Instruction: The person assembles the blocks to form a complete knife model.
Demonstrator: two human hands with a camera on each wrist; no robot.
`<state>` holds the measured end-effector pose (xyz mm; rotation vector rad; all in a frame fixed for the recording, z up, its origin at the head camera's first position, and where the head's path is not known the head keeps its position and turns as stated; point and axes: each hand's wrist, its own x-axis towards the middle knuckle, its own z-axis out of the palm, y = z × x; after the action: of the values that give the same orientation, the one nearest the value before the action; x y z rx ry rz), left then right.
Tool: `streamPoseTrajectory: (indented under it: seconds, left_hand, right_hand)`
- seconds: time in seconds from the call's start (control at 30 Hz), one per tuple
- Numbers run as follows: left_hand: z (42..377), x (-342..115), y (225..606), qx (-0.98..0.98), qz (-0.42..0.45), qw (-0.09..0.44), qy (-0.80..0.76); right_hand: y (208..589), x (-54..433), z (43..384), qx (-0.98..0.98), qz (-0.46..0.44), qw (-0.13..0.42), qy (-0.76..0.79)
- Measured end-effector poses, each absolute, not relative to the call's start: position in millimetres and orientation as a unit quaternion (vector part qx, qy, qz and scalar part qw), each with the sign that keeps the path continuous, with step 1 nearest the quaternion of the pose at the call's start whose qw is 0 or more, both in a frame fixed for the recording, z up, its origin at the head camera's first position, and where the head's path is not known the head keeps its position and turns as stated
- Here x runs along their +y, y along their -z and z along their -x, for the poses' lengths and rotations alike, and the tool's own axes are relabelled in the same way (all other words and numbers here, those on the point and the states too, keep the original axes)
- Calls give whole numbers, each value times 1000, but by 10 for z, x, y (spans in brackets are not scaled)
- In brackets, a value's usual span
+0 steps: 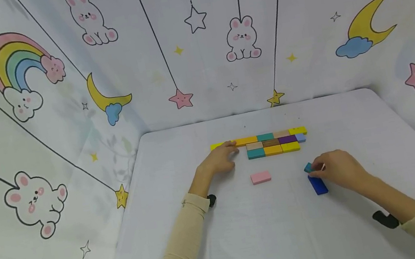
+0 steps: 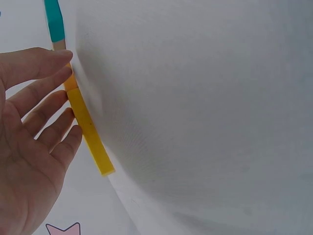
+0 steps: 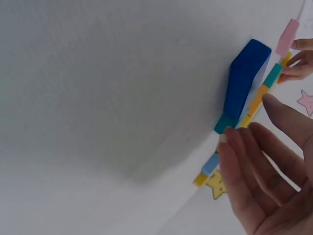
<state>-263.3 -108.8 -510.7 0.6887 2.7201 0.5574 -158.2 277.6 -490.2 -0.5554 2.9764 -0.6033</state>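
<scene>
My left hand (image 1: 220,159) has its fingertips at the left part of the back row, over a yellow block (image 1: 216,146) beside an orange block (image 1: 247,141). In the left wrist view its fingers are loosely extended along the yellow block (image 2: 90,132). My right hand (image 1: 337,167) is at a small teal block (image 1: 308,167) and a dark blue block (image 1: 318,185), which lie end to end. In the right wrist view the fingertips overlap the teal block (image 3: 226,123) behind the blue block (image 3: 247,73), with the thumb held apart from the fingers.
Two shorter rows of coloured blocks (image 1: 273,150) lie against the front of the back row. A pink block (image 1: 261,177) lies alone between the hands. A white cloth covers the table (image 1: 265,238), and a printed curtain (image 1: 214,69) stands behind it.
</scene>
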Motion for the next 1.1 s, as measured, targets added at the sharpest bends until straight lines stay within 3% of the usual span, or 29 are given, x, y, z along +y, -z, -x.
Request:
streamPoseTrajectory:
  seconds: [0.43, 1.1]
  left_hand:
    - [2647, -1079, 5111, 942, -237, 137, -194]
    - [2628, -1076, 5095, 942, -235, 140, -194]
  right_hand:
    - [4896, 2772, 1415, 967, 153, 76, 192]
    - [4886, 2633, 1362, 965, 162, 63, 195]
